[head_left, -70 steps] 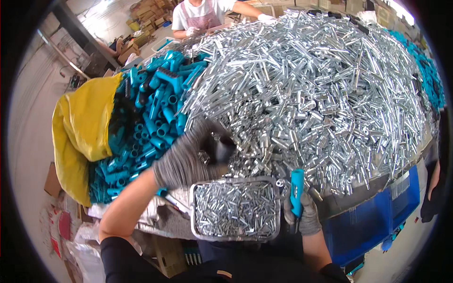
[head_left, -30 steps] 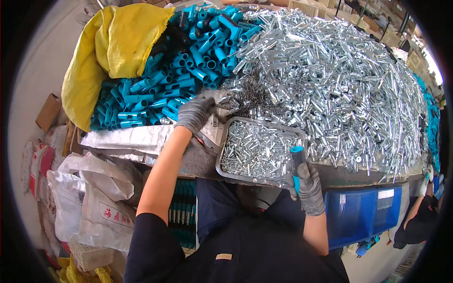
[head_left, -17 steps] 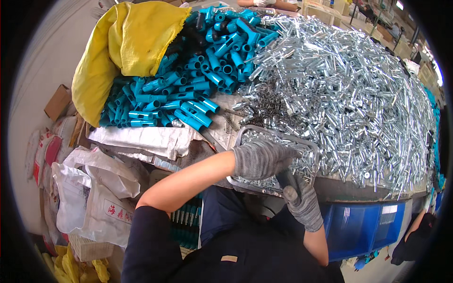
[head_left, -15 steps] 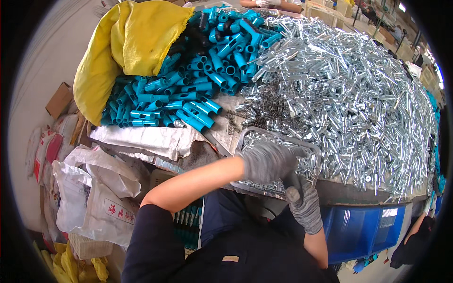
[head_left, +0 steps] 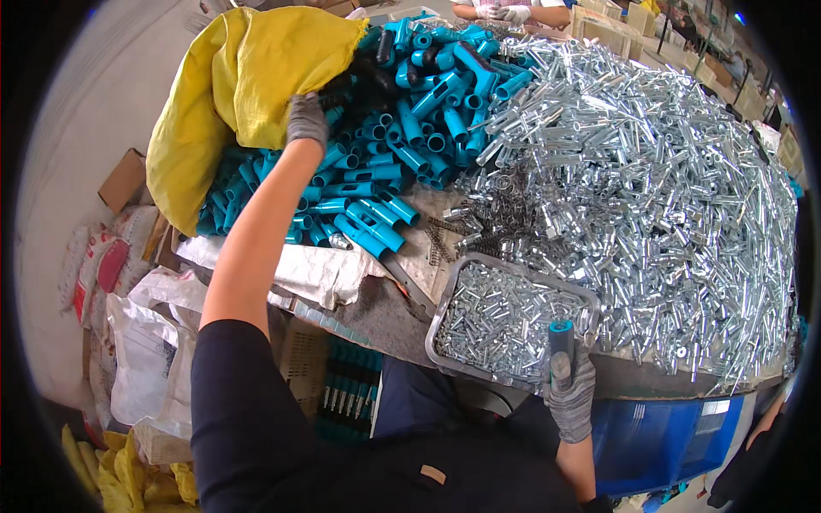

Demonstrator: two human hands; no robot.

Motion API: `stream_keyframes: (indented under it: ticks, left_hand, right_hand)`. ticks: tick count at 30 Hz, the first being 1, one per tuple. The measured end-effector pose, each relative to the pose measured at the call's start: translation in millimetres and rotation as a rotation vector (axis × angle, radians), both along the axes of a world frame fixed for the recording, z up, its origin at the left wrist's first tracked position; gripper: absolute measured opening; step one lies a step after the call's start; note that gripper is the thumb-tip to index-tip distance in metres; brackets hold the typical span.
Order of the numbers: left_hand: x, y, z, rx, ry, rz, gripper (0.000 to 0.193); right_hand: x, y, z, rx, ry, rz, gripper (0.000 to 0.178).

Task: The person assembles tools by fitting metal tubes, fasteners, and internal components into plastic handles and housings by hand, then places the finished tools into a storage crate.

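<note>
My left hand (head_left: 308, 121), in a grey knit glove, reaches far forward to the loose edge of a yellow woven sack (head_left: 256, 73). Its fingers are bent in against the cloth there, partly hidden. Beside it lies a heap of teal tubular parts (head_left: 363, 184), some with black grips. Near my body my right hand (head_left: 571, 402), gloved too, is closed around a short teal tube with a dark sleeve (head_left: 561, 352), held upright. That tube stands in front of the right end of a grey tray (head_left: 436, 333) full of small metal pins (head_left: 505, 312).
A big mound of shiny metal rods (head_left: 650, 197) covers the right side. Dark springs (head_left: 505, 201) lie between it and the teal heap. Blue crates (head_left: 658, 440) sit below the table edge at right; white sacks (head_left: 154, 350) at left. Another person's gloved hands (head_left: 505, 13) show across the table.
My left hand has left its place over the tray beside the right hand and reached up-left to the yellow sack. The right hand has stayed near the tray, its dark-sleeved tube now plainly visible.
</note>
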State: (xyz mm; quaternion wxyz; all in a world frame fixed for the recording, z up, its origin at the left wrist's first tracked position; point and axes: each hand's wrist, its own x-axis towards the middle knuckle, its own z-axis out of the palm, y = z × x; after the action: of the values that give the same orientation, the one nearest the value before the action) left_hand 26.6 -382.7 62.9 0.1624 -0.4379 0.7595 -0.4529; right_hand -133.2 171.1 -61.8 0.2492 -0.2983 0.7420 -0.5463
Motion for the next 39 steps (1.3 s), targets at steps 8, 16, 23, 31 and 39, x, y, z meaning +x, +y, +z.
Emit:
stream_keyframes:
  ticks: [8,16,23,31,39]
  left_hand:
    - [22,19,36,0.151,-0.230,-0.040,0.036]
    - [16,39,28,0.183,0.243,-0.011,0.038]
    - [-9,5,-4,0.141,0.015,0.213,0.034]
    - [37,22,32,0.177,0.133,-0.117,0.056]
    - [0,44,21,0.563,1.317,-0.461,0.045]
  right_hand:
    - [-1,-4,7,0.008,-0.083,0.011,0.048]
    - [1,-2,1,-0.093,-0.146,-0.026,0.049]
    - [1,-3,2,-0.068,0.004,-0.027,0.051]
    - [-2,-1,-6,-0.098,0.016,0.037,0.059]
    - [4,5,7,-0.009,-0.101,-0.022,0.050]
